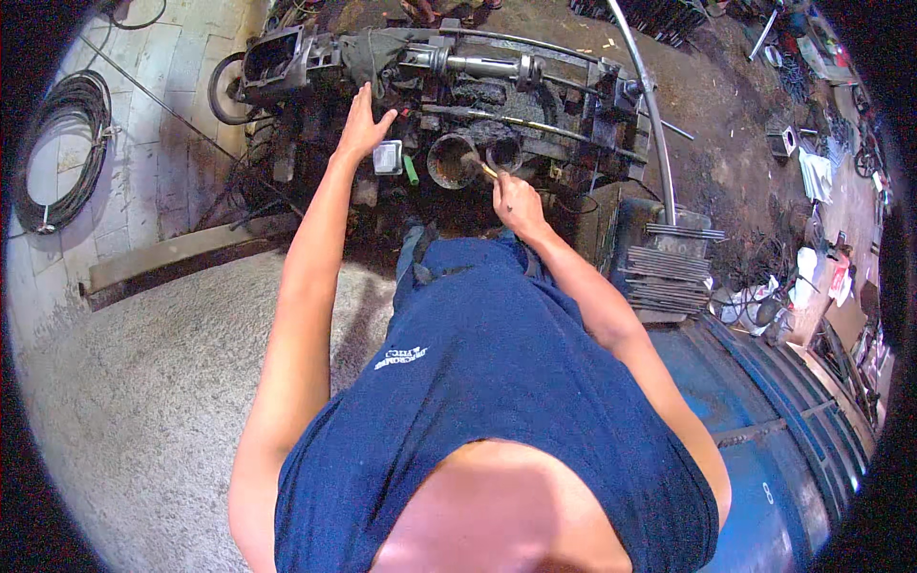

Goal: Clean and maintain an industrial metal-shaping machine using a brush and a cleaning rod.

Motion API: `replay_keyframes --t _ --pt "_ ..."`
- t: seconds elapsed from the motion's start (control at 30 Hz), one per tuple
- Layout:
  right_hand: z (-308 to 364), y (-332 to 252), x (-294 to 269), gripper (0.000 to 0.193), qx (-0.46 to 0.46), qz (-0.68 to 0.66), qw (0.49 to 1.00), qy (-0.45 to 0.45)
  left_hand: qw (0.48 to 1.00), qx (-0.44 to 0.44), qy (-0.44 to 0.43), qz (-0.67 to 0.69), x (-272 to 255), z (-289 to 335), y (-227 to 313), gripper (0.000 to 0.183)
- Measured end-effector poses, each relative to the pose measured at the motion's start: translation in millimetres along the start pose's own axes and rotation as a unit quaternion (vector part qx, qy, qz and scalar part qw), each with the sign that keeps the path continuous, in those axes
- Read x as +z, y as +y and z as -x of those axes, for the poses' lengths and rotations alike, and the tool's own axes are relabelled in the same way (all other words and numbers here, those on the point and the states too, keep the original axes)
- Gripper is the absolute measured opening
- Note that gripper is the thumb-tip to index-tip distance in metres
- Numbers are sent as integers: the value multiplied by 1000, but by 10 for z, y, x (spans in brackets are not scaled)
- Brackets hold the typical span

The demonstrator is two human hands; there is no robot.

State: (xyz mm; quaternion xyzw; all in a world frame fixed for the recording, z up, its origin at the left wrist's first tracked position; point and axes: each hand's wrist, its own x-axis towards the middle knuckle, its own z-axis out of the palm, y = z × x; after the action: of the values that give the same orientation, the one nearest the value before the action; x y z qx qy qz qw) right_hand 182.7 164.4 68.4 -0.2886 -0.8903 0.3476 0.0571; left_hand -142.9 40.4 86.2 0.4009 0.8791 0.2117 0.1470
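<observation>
My right hand (519,203) is closed around the light handle of what looks like a brush (491,173). Its blurred head reaches into the mouth of a round metal can (438,151) with a brownish inside. Just right of that can is a second, darker round container (504,153). My left hand (359,129) is raised with its fingers stretched out, holding nothing. It is close to the front of a greasy lathe-like machine (544,113), below a grey cloth (369,55) draped over it. A bright metal shaft (487,66) lies across the machine's middle.
A clear-lidded box (388,158) and a green-handled object (411,170) sit between my hands. A long pipe (657,124) rises at the right beside stacked metal plates (666,277). Coiled cable (67,153) hangs at the left. A blue ribbed metal object (755,420) stands lower right.
</observation>
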Motion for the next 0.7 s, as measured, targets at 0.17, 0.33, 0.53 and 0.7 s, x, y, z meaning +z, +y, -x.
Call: replay_keyframes --t 0.17,0.33,0.53,0.7 --pt "-12 154 -124 26 38 19 998 41 1000 2 5 6 -7 32 9 88" --pt "8 267 -82 25 72 38 996 37 1000 6 -6 4 39 9 77 86" --pt "-77 439 -84 24 84 -53 995 13 1000 18 -3 15 76 -23 111 87" --pt "-59 461 -92 24 146 -26 989 6 999 27 8 -21 98 -52 85 88"
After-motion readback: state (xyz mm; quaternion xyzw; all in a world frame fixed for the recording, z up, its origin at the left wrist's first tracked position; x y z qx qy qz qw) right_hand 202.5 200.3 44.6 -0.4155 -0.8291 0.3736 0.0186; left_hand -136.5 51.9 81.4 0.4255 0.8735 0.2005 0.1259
